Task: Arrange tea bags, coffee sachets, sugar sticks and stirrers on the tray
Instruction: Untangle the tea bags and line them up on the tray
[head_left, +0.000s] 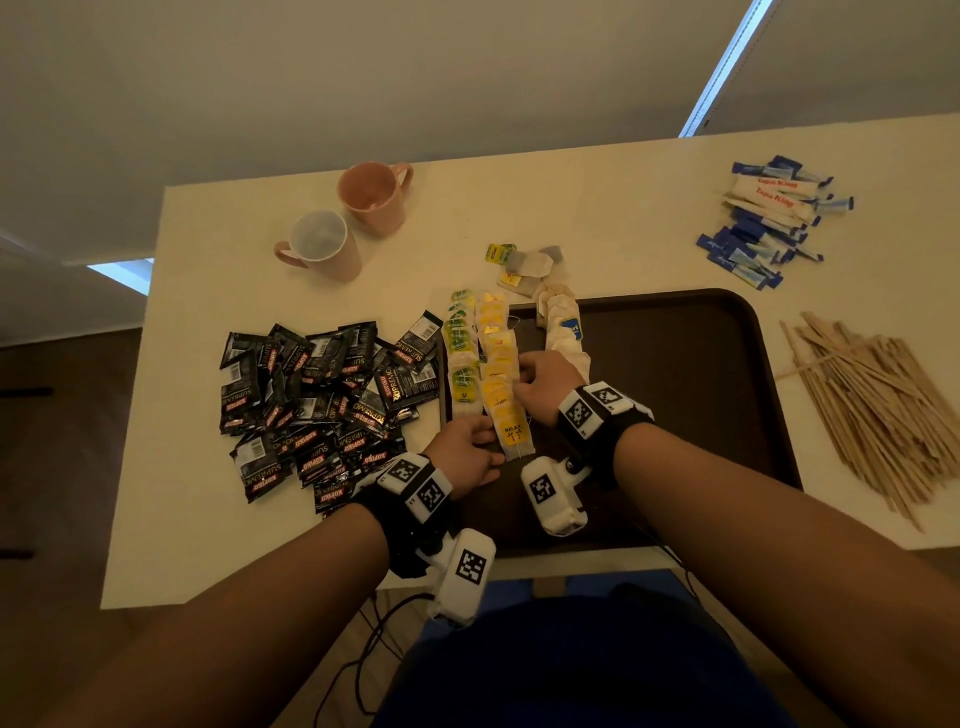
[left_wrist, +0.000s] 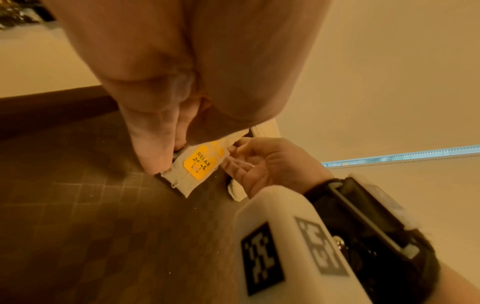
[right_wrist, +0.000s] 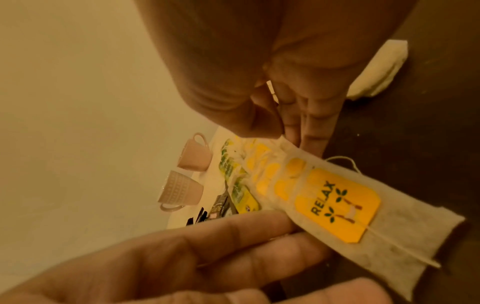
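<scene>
The yellow tea-bag row (head_left: 501, 374) runs lengthwise away from the person along the tray's (head_left: 727, 332) left edge. Left hand (head_left: 467, 452), fingers straight, steadies the row's near end; right hand (head_left: 545, 382), nearer its middle, pinches one bag.

yellow-tagged tea bags (head_left: 500, 374), dark brown tray (head_left: 675, 364)

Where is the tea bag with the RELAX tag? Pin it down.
In the head view the RELAX tea bag lies at the near end of the yellow-tagged row, on the tray's left side, between both hands.
</scene>
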